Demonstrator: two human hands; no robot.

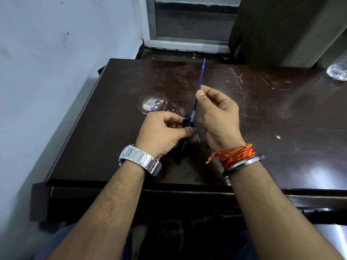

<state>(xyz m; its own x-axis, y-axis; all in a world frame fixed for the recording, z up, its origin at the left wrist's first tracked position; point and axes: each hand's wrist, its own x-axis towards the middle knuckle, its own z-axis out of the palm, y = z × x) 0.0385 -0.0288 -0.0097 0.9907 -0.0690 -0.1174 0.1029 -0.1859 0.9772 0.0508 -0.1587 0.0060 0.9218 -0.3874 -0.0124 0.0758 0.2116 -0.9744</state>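
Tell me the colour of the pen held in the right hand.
Blue pen, white band low down, pinched by the right hand; head view.

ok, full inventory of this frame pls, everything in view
pen: 1, blue, pinched in right hand, tip pointing away
black object: 1, black, in left hand at the pen's lower end; kind unclear
small piece: 1, blue, on table beyond left hand
table: 1, dark brown, scratched, under both hands
clear plastic item: 1, transparent, table's far right, cropped
window: 1, white frame, behind table
curtain: 1, brown, right of window
wall: 1, pale, left
watch: 1, silver, left wrist
thread: 1, red-orange, right wrist
bangle: 1, silver, right wrist
left hand: 1, grips black object
right hand: 1, pinches pen
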